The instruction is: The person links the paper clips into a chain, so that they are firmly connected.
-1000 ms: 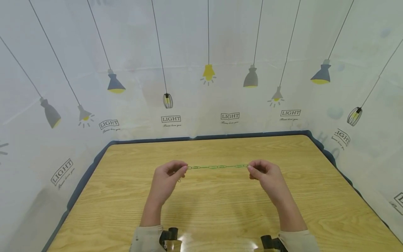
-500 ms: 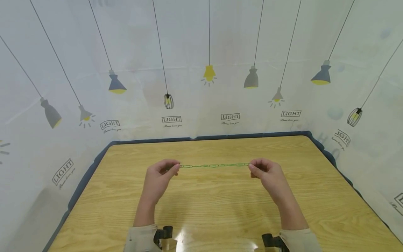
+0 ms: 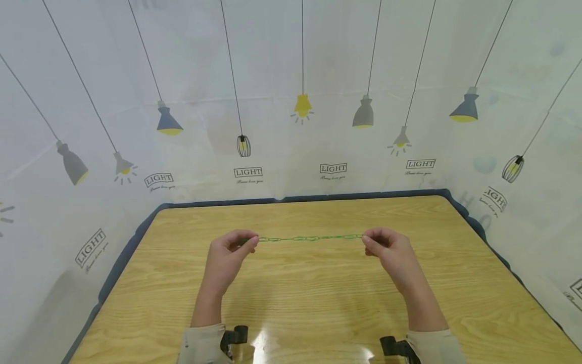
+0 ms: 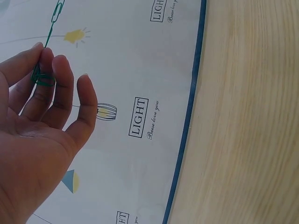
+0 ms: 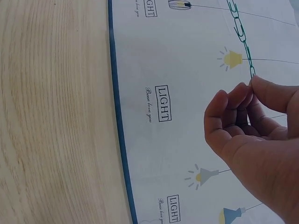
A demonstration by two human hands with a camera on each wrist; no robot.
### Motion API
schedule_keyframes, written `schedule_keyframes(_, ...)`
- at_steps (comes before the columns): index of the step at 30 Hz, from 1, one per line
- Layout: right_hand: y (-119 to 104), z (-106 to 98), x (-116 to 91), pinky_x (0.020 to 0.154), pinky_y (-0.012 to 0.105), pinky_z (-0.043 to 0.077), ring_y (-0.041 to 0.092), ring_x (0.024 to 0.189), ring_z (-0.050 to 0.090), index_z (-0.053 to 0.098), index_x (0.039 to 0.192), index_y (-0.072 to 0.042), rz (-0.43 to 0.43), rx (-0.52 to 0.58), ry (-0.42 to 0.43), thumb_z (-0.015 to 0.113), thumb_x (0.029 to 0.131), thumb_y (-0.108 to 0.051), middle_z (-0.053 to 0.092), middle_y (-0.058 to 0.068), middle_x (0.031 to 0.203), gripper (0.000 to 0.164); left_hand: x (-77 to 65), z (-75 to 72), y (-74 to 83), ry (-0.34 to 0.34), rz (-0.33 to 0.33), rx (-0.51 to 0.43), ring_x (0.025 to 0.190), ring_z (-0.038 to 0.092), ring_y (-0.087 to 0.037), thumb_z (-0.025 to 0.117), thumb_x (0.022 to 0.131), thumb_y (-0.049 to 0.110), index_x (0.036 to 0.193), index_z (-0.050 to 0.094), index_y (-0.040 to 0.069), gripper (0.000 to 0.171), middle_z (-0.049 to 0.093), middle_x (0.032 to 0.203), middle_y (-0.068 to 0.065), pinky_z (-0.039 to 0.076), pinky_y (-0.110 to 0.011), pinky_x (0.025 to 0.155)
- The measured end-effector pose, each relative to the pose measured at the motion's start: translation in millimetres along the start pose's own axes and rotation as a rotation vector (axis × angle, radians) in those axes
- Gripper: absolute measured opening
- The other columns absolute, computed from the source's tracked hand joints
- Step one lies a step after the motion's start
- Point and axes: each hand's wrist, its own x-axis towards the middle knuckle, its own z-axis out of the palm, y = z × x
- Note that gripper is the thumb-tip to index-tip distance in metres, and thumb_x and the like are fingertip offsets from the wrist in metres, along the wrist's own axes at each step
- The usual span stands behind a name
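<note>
A chain of linked green paper clips (image 3: 311, 238) stretches almost level between the two hands, above the table. My left hand (image 3: 226, 262) pinches its left end between thumb and forefinger. In the left wrist view, more green clip wire (image 4: 44, 79) hangs inside the fingers below that pinch, partly hidden by them. My right hand (image 3: 396, 260) pinches the opposite end with thumb and fingertips. Its other fingers curl inward, as the right wrist view shows, and the chain (image 5: 239, 30) runs taut up from the fingertips. The very end of the chain is hidden in that grip.
Below the hands lies a light wooden table (image 3: 300, 298) with a dark blue edging (image 3: 336, 196) along its back and sides. A pale wall covering (image 3: 273, 65) printed with lamps stands round it. A black wrist mount (image 3: 236, 334) sits on the left sleeve.
The left hand has moved left and the right hand slightly right, so a longer stretch of chain shows between them. A clip end dangling below the left hand no longer shows.
</note>
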Motion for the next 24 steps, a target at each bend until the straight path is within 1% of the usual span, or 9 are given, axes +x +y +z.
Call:
schedule_keyframes(9,2,-7,0,0.087,0.019,0.057,0.015,0.097,0.063,0.064,0.126,-0.002,-0.012,0.006,0.007,0.060,0.111,-0.024,0.064,-0.001,0.104,0.027,0.2,2.4,-1.4,-0.019,-0.001,-0.011,0.094,0.073,-0.018,0.076,0.101,0.024,0.112,0.080,0.010,0.018,0.077,0.108,-0.012,0.059,-0.029,0.087)
schedule_keyframes(19,5,-14,-2,0.087,0.019,0.057,0.013,0.097,0.064,0.065,0.126,-0.002,-0.002,-0.007,0.028,0.060,0.111,-0.024,0.064,-0.003,0.104,0.027,0.4,2.0,-1.4,-0.017,-0.006,-0.018,0.095,0.073,-0.015,0.076,0.101,0.023,0.113,0.079,0.009,0.019,0.077,0.111,-0.012,0.059,-0.024,0.086)
schedule_keyframes(24,6,-16,-3,0.087,0.019,0.057,0.012,0.097,0.064,0.065,0.125,-0.002,-0.002,-0.005,0.031,0.060,0.111,-0.024,0.064,-0.004,0.102,0.027,0.0,1.5,-1.2,-0.009,-0.001,-0.017,0.094,0.073,-0.016,0.076,0.101,0.022,0.112,0.080,0.009,0.018,0.077,0.109,-0.013,0.059,-0.024,0.086)
